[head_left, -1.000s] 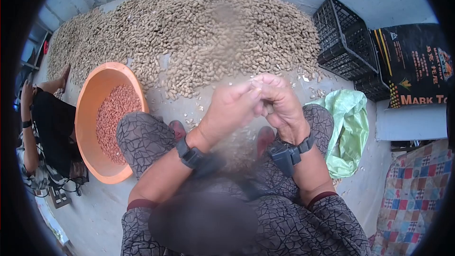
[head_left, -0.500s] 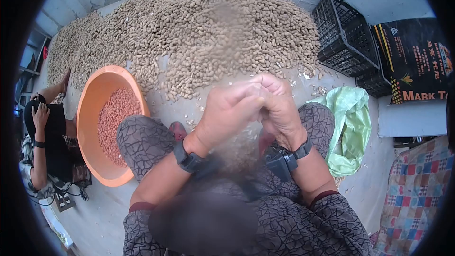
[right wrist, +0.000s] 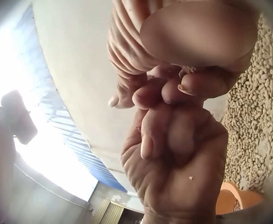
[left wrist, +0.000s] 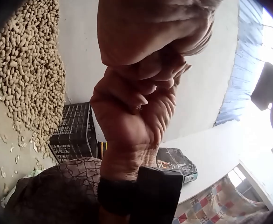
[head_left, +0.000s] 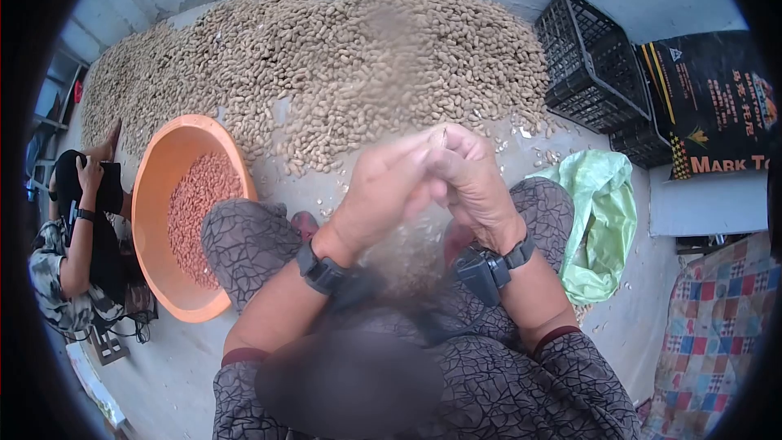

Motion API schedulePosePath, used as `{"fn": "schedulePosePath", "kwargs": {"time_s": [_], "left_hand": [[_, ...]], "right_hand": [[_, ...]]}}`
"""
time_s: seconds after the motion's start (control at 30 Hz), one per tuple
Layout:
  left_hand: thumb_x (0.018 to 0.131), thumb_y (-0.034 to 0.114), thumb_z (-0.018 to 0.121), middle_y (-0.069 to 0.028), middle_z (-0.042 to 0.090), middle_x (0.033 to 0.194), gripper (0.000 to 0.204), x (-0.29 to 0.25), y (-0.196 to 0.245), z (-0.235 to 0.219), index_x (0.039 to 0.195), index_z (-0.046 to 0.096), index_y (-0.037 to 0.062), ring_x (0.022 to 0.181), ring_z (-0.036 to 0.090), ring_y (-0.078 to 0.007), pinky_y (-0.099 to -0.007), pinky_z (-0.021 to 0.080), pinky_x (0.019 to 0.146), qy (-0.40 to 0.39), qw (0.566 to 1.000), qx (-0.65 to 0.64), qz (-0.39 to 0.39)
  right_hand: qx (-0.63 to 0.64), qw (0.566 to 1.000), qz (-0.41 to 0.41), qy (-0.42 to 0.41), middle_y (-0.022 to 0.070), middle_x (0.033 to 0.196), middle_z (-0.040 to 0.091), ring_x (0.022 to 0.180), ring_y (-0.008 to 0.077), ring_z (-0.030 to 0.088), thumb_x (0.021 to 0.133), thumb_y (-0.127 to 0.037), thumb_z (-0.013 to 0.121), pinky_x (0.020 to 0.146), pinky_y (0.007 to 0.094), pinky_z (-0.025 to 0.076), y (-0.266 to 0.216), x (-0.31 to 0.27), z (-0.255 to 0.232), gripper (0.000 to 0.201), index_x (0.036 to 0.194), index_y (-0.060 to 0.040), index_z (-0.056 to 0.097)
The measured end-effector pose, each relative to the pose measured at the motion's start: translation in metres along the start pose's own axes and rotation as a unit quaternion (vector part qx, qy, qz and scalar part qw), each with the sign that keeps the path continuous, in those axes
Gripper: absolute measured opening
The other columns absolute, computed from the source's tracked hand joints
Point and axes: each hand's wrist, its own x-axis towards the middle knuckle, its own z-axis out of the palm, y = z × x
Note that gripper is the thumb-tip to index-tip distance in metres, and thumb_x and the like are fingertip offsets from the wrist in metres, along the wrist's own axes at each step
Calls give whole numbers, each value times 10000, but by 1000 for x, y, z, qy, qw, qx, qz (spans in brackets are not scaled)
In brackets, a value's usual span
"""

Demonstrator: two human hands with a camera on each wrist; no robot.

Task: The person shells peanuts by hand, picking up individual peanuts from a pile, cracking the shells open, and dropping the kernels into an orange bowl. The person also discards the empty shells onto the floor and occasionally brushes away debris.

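Both hands meet in front of the body, fingers curled and fingertips touching. The left hand point(head_left: 387, 183) and the right hand point(head_left: 482, 191) pinch a small peanut between them, mostly covered by fingers. A bit of pale, broken shell point(right wrist: 187, 71) shows between the fingertips in the right wrist view, where the left hand point(right wrist: 178, 163) lies below the right. From the left wrist, the right palm point(left wrist: 134, 121) faces up under the left hand point(left wrist: 150, 32). Unshelled peanuts point(head_left: 326, 73) spread across the floor; reddish kernels point(head_left: 199, 220) lie in an orange basin point(head_left: 187, 305).
A green sack point(head_left: 611, 228) lies beside the right knee. Black crates point(head_left: 590, 73) and a dark printed bag point(head_left: 717, 106) stand at the right, above a patchwork cloth point(head_left: 709, 334). Another person point(head_left: 77, 253) sits at the far left. Shell fragments dot the floor.
Fingers of both hands have shifted against each other while staying together; they closed in tighter, then parted slightly. The other person's arm and hand moved at the far left.
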Motion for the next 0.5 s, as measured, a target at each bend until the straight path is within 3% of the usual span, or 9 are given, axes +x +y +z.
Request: {"fn": "schedulePosePath", "kwargs": {"time_s": [0.13, 0.2, 0.33, 0.4, 0.43, 0.5], "left_hand": [[933, 180, 454, 46, 525, 698, 260, -1, 0, 0, 1058, 615, 18, 533, 409, -3, -151, 310, 464, 19, 1000, 22, 5], [930, 166, 450, 49, 524, 693, 242, -2, -1, 0, 1025, 617, 19, 557, 415, -4, -158, 321, 486, 13, 990, 130, 51], [915, 130, 450, 45, 495, 670, 215, -3, -7, -2, 973, 603, -8, 537, 379, 8, -149, 295, 450, 16, 996, 75, 44], [915, 144, 454, 42, 499, 665, 206, 0, -9, -7, 931, 602, 1, 526, 378, 2, -153, 299, 447, -1, 952, 264, 152], [915, 144, 454, 42, 499, 665, 206, 0, -8, -6, 931, 602, 1, 526, 378, 2, -153, 299, 447, -1, 952, 265, 154], [919, 153, 447, 21, 509, 657, 208, -3, -4, 0, 873, 584, 3, 495, 373, -15, -161, 308, 445, 24, 994, 99, 45]], "right_hand": [[-12, 1000, 0, -12, 40, 693, 604, 535, 51, 540, 833, -182, 653, 457, 145, 380, 2, 0, 0, 208, 870, 6, 572], [-10, 1000, 7, -11, 42, 695, 606, 538, 53, 546, 833, -172, 650, 455, 147, 379, 1, -1, 1, 194, 863, 3, 572], [-1, 1000, 19, -7, 47, 691, 611, 535, 62, 561, 834, -146, 634, 452, 152, 381, 2, -1, 1, 160, 847, 0, 570], [6, 1000, 17, 5, 51, 686, 611, 531, 69, 565, 837, -146, 627, 451, 155, 383, 4, 0, 3, 155, 840, -1, 569], [12, 1000, 14, 19, 54, 680, 611, 528, 77, 569, 840, -145, 619, 450, 158, 385, 5, 1, 4, 151, 833, -2, 569], [-6, 1000, 11, 17, 49, 672, 606, 526, 76, 559, 843, -163, 620, 449, 161, 382, 9, 3, 0, 167, 824, -5, 570]]}}
